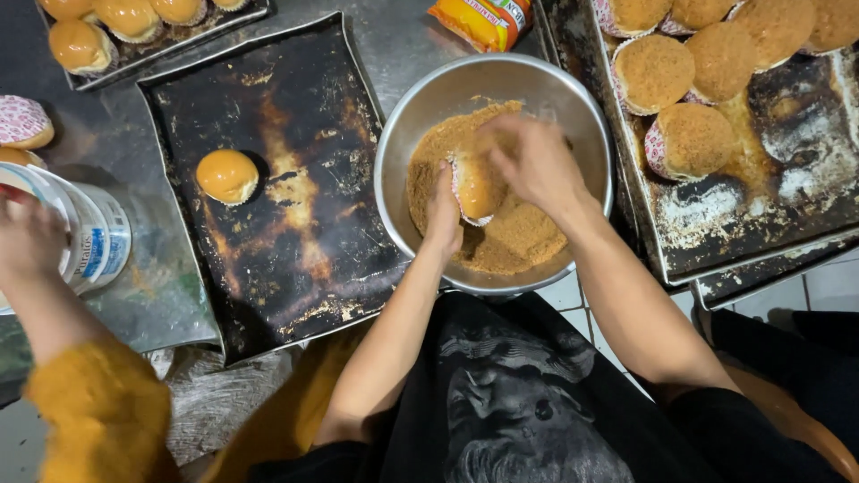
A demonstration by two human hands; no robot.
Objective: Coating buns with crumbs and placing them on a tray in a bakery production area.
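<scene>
My left hand (pixel 443 213) grips a golden bun in a paper cup (pixel 476 190) inside a steel bowl (pixel 420 98) that holds brown crumbs (pixel 514 241). Over the top of that bun hovers my right hand (pixel 535 161), blurred, fingers bent, touching it. To the left, one plain glazed bun (pixel 227 175) sits alone on a dark baking tray (pixel 304 116). At the right, several crumb-coated buns (pixel 689 139) stand on another burnt tray (pixel 761 224).
Another person's hand (pixel 27 234) in an orange sleeve holds a white plastic tub (pixel 94 234) at the far left. More glazed buns (pixel 80 45) fill a tray at top left. An orange packet (pixel 483 20) lies above the bowl.
</scene>
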